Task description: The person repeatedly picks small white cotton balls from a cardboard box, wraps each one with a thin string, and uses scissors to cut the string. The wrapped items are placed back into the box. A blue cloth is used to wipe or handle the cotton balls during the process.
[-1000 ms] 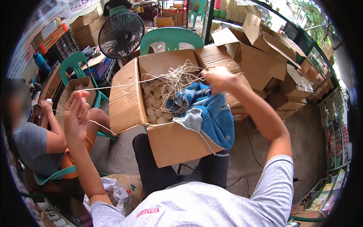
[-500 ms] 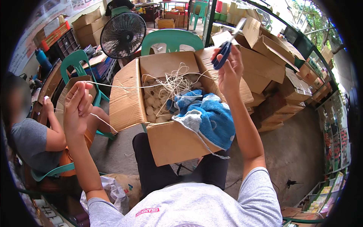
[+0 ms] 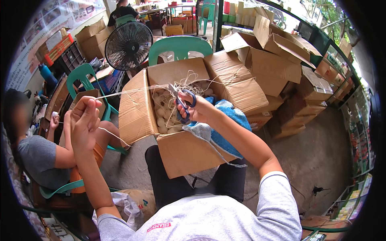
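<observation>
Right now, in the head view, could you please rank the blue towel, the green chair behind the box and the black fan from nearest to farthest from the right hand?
From the right hand, which holds the scissors:
1. Blue towel: just below the hand, draped over the box edge.
2. Green chair: behind the box, upper centre.
3. Black fan: farthest, upper left.

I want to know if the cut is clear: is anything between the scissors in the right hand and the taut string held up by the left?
Nothing visible blocks it. The right hand holds the scissors with the blades up at the loose tangle of twine above the open cardboard box, and the taut string runs straight from there to the left hand.
</observation>
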The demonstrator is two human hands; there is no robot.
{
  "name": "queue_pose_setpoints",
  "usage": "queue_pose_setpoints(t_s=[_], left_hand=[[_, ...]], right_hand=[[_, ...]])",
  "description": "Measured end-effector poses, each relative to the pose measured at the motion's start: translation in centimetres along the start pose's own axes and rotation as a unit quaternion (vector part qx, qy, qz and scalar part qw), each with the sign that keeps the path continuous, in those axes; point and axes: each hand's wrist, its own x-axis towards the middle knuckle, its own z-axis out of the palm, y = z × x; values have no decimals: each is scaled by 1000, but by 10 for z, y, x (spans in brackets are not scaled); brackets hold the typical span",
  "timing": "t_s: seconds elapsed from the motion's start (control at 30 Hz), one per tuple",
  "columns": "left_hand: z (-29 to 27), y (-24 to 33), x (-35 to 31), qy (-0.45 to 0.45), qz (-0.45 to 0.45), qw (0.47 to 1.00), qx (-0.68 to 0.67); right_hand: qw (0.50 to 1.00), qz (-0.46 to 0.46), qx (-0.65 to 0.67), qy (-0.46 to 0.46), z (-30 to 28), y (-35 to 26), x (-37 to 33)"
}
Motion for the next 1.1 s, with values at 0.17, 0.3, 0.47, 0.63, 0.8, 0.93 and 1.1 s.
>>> queue_pose_setpoints(t_s=[0.17,0.3,0.47,0.63,0.8,0.93,1.1], left_hand=[[12,10,-1,-48,20,998,-23],[30,11,5,-89,-23,994,51],[66,-5,4,-120,-78,976,163],[106,-23,7,-226,-36,949,215],[68,10,12,-180,-10,924,338],[-5,8,27,-167,-22,919,356],[-8,-23,41,-179,-58,922,338]], right_hand=[[986,-130,-2,102,-29,-41,30],[631,-207,-696,275,-86,-33,9],[632,-348,-663,201,-45,-13,-28],[890,-275,-326,-161,71,1,-66],[746,-453,-459,162,24,-59,-143],[520,-523,-520,431,-71,-98,-245],[377,-435,-501,647,-208,-78,-341]])
